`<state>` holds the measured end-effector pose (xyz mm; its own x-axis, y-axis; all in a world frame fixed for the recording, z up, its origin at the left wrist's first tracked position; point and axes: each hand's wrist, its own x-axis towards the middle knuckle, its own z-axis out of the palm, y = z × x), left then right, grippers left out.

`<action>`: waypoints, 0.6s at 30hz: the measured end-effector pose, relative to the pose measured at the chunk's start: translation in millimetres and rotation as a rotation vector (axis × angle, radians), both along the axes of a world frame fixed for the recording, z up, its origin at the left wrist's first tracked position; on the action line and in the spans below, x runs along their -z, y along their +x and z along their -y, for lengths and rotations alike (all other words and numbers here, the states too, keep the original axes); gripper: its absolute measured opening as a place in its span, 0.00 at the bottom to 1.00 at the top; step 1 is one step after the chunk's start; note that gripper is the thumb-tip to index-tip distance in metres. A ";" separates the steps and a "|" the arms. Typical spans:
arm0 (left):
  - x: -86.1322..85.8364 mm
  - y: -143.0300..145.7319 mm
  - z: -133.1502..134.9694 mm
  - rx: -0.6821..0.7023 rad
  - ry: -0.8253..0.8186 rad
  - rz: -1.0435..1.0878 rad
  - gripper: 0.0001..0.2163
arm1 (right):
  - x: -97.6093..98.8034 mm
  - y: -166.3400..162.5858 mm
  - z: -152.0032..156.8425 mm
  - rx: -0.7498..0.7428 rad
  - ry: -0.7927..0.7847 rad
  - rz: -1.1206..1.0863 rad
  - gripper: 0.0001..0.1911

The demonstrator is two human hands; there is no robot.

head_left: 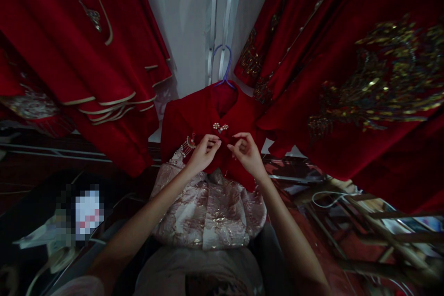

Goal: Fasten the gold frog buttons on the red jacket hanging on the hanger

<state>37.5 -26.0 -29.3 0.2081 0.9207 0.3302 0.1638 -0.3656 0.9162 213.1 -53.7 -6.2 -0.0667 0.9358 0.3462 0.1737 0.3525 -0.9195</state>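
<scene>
In front of me a red jacket [187, 106] with a collar hangs on a blue hanger [227, 67]. A beaded flower clasp [220, 127] sits at its neckline. Just below the clasp my left hand [205, 151] is closed in a pinch at the jacket's front. My right hand [247, 153] faces it a little apart, its fingers curled and the thumb bent towards them. What either hand pinches is too small to make out. A beaded tassel ornament [189, 143] lies beside my left hand. Shiny pale patterned fabric [204, 212] spreads below the jacket, over my lap.
Red garments with pale piping [114, 64] hang at the left. More red garments, with gold sequins [374, 83], hang at the right. Behind the hanger stand pale panels [183, 18]. A wooden rack [378, 236] stands low at the right, and a blurred-out bright item [88, 212] lies lower left.
</scene>
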 end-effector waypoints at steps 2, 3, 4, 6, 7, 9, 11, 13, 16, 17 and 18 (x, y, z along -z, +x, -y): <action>1.1 3.0 4.2 -0.110 0.085 -0.058 0.17 | 11.5 2.3 -1.0 0.008 -0.007 0.154 0.27; 2.1 4.5 6.2 -0.156 0.134 -0.101 0.21 | 18.6 1.5 -0.7 -0.006 -0.017 0.241 0.32; 3.5 6.0 8.1 -0.186 0.182 -0.150 0.27 | 25.7 -1.0 0.2 -0.023 -0.021 0.319 0.37; 7.4 8.2 11.0 -0.203 0.246 -0.245 0.35 | 38.1 -10.4 3.6 -0.027 0.003 0.437 0.42; 9.6 8.8 11.9 -0.201 0.259 -0.284 0.36 | 42.7 -16.5 5.5 -0.010 0.026 0.480 0.42; 13.4 8.0 12.2 -0.205 0.251 -0.332 0.32 | 48.1 -27.8 8.5 0.047 0.066 0.538 0.36; 15.2 4.4 11.0 -0.213 0.213 -0.345 0.25 | 49.0 -33.8 8.9 0.103 0.076 0.568 0.31; 14.7 -1.6 9.5 -0.226 0.179 -0.333 0.20 | 46.5 -32.2 6.3 0.149 0.059 0.560 0.27; 11.9 -10.3 9.1 -0.191 0.186 -0.315 0.16 | 39.0 -21.0 -0.3 0.218 0.029 0.455 0.22; 11.3 -11.9 9.8 -0.151 0.186 -0.313 0.15 | 36.0 -17.0 -2.4 0.239 0.033 0.399 0.20; 11.1 -12.5 10.7 -0.109 0.177 -0.307 0.15 | 32.9 -13.7 -4.1 0.259 0.048 0.337 0.17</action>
